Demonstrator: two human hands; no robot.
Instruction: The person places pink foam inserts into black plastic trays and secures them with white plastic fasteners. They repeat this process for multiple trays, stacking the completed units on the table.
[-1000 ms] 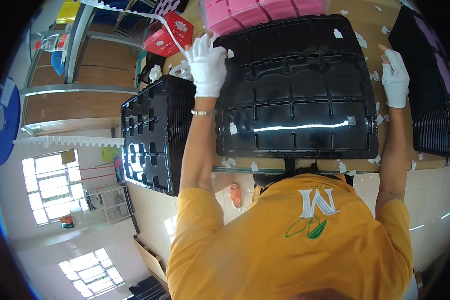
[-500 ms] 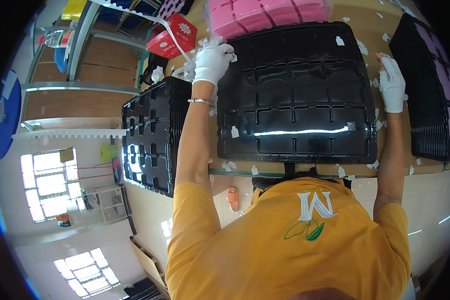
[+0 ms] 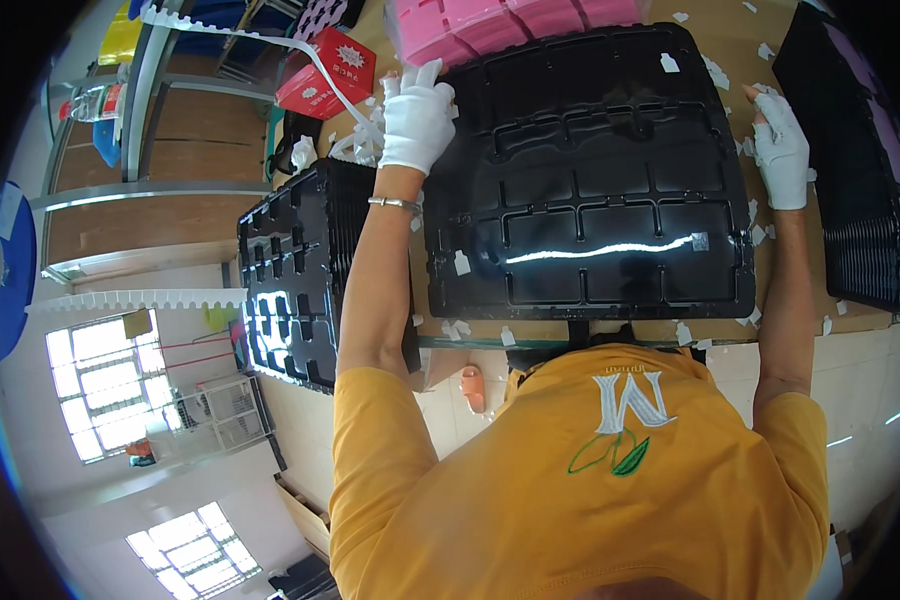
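A large black plastic tray point(image 3: 610, 180) with moulded compartments lies in front of me. My left hand point(image 3: 417, 122), in a white glove with a bare fingertip, is at its upper left edge with the fingers apart, and I see nothing held in it. At the tray's right side, over the table, my right hand point(image 3: 782, 158) wears a similar glove. Its fingers reach forward, with the bare thumb and a bare fingertip apart. Small white cut-outs lie on the tray, one point(image 3: 669, 63) near its far right corner and another point(image 3: 461, 263) near its left edge.
Pink foam blocks point(image 3: 510, 25) stand beyond the tray. Stacked black trays rise at the left point(image 3: 295, 275) and right point(image 3: 860, 240). A red box point(image 3: 328, 75) sits at the far left beneath a notched white strip point(image 3: 230, 32). White scraps dot the brown table point(image 3: 715, 25).
My left hand has spread and straightened its fingers at the tray's edge. My right hand stays beside the tray with little change. The whole view has shifted slightly.
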